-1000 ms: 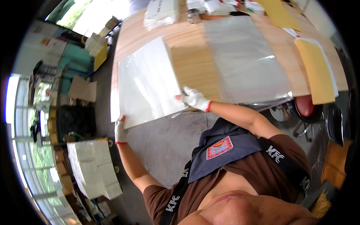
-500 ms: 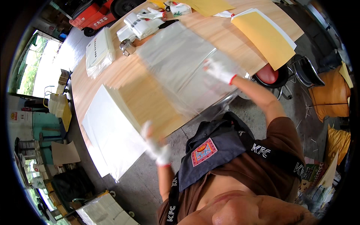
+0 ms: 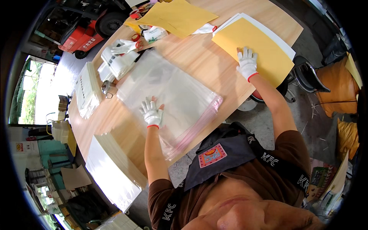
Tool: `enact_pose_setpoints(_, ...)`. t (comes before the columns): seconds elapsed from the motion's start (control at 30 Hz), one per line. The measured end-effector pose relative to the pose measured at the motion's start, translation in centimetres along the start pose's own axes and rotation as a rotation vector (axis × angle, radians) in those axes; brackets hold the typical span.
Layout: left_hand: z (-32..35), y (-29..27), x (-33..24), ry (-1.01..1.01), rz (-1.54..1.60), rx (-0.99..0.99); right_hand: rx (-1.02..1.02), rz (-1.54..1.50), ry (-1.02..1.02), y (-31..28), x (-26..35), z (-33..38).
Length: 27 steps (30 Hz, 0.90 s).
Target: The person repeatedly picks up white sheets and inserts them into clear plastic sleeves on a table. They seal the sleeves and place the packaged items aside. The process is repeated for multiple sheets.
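Observation:
My left hand (image 3: 151, 112), in a white glove with a red cuff and bare fingertips, lies flat with fingers spread on clear plastic bags (image 3: 180, 88). The bags have a pinkish strip along the edge nearest me. Farther right, my right hand (image 3: 247, 63), gloved the same way, rests with fingers apart on a yellow sheet of card or paper (image 3: 232, 37). White sheets (image 3: 281, 38) stick out from under the yellow sheet. A stack of white packets in clear sleeves (image 3: 111, 168) lies at the near left of the table. Neither hand grips anything.
White plastic-wrapped packets (image 3: 87, 90) and a small metal cup (image 3: 106, 87) stand on the wooden table (image 3: 199, 50) at left. More yellow sheets (image 3: 180, 15), a spare glove (image 3: 124, 46) and tape rolls lie at the back. A stool (image 3: 310, 74) stands by the right edge.
My left hand has moved from the white stack onto the clear bags. The right hand has gone from the bags to the yellow sheet. The tan-looking sheet beside the white stack no longer shows.

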<state>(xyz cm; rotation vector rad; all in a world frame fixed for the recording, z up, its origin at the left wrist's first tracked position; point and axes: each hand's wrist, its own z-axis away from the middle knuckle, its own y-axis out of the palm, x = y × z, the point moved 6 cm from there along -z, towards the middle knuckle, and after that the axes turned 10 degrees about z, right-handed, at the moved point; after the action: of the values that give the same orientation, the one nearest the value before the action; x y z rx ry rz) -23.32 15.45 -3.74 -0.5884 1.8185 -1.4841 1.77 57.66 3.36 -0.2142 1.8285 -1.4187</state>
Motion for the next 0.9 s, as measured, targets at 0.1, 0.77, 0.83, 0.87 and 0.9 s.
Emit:
enact_pose_setpoints(0.1, -0.2, -0.6, -1.2, 0.028, 0.037, -0.033, -0.042, -0.191, -0.065, 2.4, -1.8, -1.8)
enact_pose_setpoints(0.77, -0.8, -2.1, -1.8, -0.052, 0.176, -0.058, -0.235, -0.680, -0.227, -13.0, 15.2, -36.4)
enact_pose_setpoints(0.83, -1.4, -2.1, -1.6, -0.044, 0.178, -0.048, -0.193, -0.669, -0.257, -12.4, 20.4, -38.3)
enact_pose_setpoints(0.87, -1.5, -2.0, -1.6, -0.029, 0.191, -0.056, -0.172, -0.665, -0.272, -12.1, 22.5, -38.7)
enact_pose_setpoints(0.9, -1.5, -2.0, -1.5, -0.011, 0.203, -0.061, -0.138, -0.675, -0.272, -11.7, 24.2, -39.0)
